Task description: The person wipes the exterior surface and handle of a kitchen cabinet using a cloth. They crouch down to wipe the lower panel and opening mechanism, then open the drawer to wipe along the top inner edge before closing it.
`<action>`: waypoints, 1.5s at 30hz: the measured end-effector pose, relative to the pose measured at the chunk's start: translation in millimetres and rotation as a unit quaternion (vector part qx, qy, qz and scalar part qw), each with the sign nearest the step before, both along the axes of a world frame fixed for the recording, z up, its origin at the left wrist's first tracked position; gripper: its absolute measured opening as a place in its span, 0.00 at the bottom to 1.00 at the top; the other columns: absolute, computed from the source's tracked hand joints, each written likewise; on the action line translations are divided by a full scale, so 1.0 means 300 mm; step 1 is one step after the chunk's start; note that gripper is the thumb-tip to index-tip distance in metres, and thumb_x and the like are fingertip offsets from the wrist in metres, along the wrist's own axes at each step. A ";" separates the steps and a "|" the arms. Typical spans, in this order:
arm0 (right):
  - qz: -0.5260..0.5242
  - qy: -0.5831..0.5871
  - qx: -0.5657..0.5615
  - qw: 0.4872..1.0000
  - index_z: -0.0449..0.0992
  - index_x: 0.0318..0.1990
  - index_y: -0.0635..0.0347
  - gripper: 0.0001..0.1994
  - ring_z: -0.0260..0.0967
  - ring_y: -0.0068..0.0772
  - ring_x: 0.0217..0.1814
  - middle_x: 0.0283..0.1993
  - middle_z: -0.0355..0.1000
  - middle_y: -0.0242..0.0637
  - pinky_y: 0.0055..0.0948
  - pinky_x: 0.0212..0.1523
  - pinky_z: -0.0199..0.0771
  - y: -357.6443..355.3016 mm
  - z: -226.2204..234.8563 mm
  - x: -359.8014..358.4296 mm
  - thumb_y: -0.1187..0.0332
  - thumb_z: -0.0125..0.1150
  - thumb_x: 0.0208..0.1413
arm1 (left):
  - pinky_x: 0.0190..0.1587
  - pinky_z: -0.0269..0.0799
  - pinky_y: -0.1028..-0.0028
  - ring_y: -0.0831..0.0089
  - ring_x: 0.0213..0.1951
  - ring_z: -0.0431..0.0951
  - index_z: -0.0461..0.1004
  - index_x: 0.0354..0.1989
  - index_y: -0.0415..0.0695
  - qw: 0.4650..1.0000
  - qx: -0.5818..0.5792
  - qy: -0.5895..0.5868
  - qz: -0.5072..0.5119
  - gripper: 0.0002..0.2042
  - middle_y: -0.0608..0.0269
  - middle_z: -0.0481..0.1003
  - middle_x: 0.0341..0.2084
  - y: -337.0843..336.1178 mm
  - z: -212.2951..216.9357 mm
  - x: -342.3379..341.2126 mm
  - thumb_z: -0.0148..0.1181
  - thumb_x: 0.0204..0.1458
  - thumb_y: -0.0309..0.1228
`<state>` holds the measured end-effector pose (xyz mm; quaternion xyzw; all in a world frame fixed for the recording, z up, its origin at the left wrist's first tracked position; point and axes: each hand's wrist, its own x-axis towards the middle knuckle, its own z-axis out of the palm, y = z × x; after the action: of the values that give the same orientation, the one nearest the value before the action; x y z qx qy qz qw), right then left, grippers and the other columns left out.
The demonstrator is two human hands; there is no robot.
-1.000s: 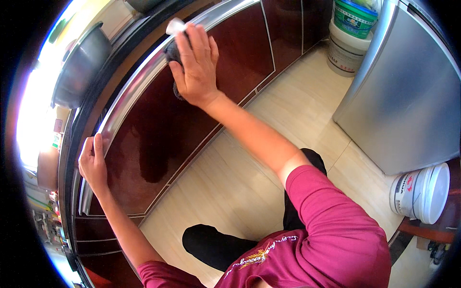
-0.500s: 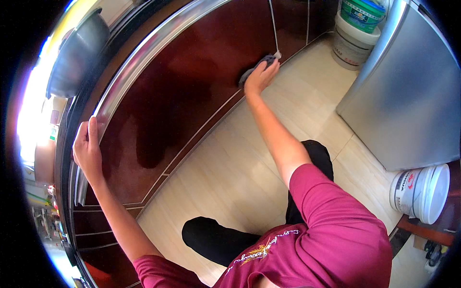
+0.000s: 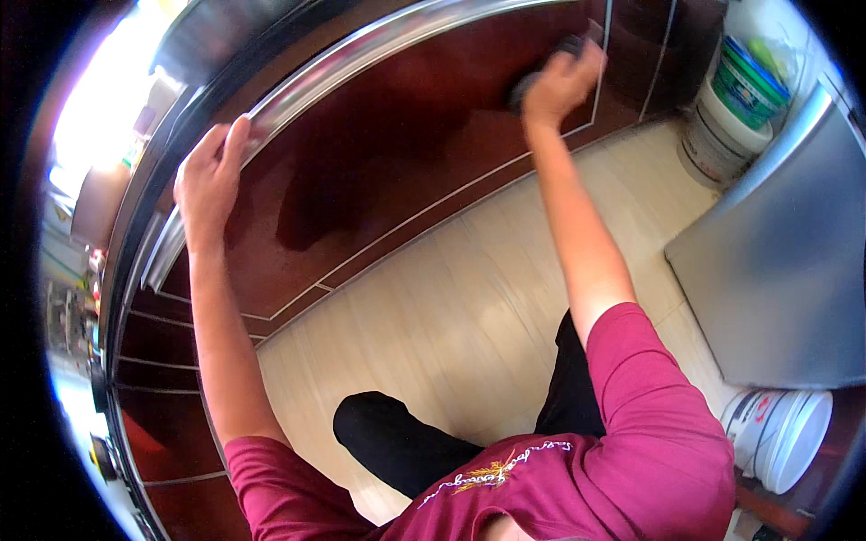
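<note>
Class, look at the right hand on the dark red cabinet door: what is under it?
A dark cloth shows under the right hand, pressed on the cabinet door. The hand covers most of it.

Right hand (image 3: pixel 561 83) — higher, cloth (image 3: pixel 532 86) too

Open tiled floor (image 3: pixel 469 298) before cabinet front (image 3: pixel 379 171); stacked buckets (image 3: pixel 731 108) crowd far corner; grey appliance (image 3: pixel 776 270) blocks right side.
</note>
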<state>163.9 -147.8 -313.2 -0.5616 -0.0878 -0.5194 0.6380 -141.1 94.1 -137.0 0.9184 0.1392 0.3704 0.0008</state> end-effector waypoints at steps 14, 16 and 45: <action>0.115 -0.288 -0.339 0.888 0.66 0.58 0.41 0.25 0.47 0.40 0.70 0.67 0.54 0.36 0.47 0.65 0.40 0.501 0.130 -0.513 0.68 0.55 0.48 | 0.53 0.62 0.63 0.55 0.50 0.68 0.74 0.50 0.42 0.994 0.084 -0.029 -0.061 0.23 0.52 0.72 0.45 0.096 -0.057 -0.001 0.45 0.60 0.48; 0.098 -0.373 -0.486 0.784 0.67 0.57 0.38 0.26 0.50 0.35 0.69 0.66 0.55 0.29 0.43 0.66 0.41 0.520 0.038 -0.525 0.69 0.55 0.47 | 0.53 0.62 0.63 0.54 0.50 0.68 0.73 0.50 0.42 0.995 0.068 -0.021 -0.066 0.23 0.52 0.72 0.45 0.111 -0.042 0.018 0.45 0.60 0.48; 0.050 0.035 -0.232 0.971 0.51 0.66 0.53 0.34 0.35 0.55 0.73 0.70 0.41 0.53 0.55 0.67 0.37 0.317 -0.365 -0.272 0.68 0.57 0.50 | 0.58 0.59 0.66 0.58 0.55 0.66 0.72 0.53 0.44 0.994 -0.008 -0.018 -0.104 0.23 0.53 0.70 0.51 0.180 -0.076 0.044 0.44 0.60 0.49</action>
<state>82.2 -52.8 -422.6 -0.7070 -0.2109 -0.4325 0.5182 -127.9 148.0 -159.7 0.9210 0.0455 0.3837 0.0488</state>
